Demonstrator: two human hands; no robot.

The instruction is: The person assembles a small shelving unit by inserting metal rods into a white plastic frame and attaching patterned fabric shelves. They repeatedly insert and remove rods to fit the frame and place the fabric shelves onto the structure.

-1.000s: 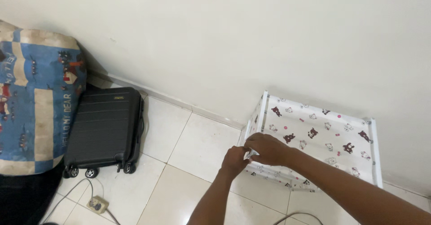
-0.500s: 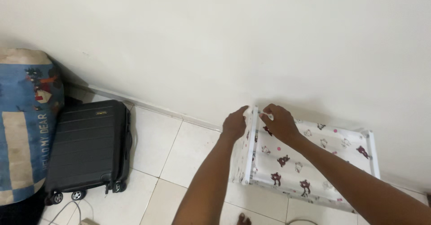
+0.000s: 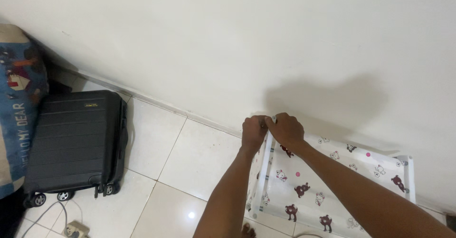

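Note:
A small white-framed rack [image 3: 407, 181] with a white fabric shelf printed with dark bears stands against the wall at lower right. My left hand [image 3: 253, 132] and my right hand [image 3: 286, 129] meet at its far left corner, both closed around the top of the white corner tube [image 3: 264, 171]. My two forearms reach up from the bottom edge. The tube's very tip is hidden by my fingers.
A black hard-shell suitcase [image 3: 73, 143] on wheels lies on the white tiled floor at left. A blue patterned cushion [image 3: 16, 105] sits at the far left edge. A cable and plug adapter [image 3: 75, 229] lie near the bottom left. The cream wall fills the upper view.
My hands moved from the rack's near left corner to its far left corner by the wall. The view shifted, so the rack and suitcase sit lower in the picture.

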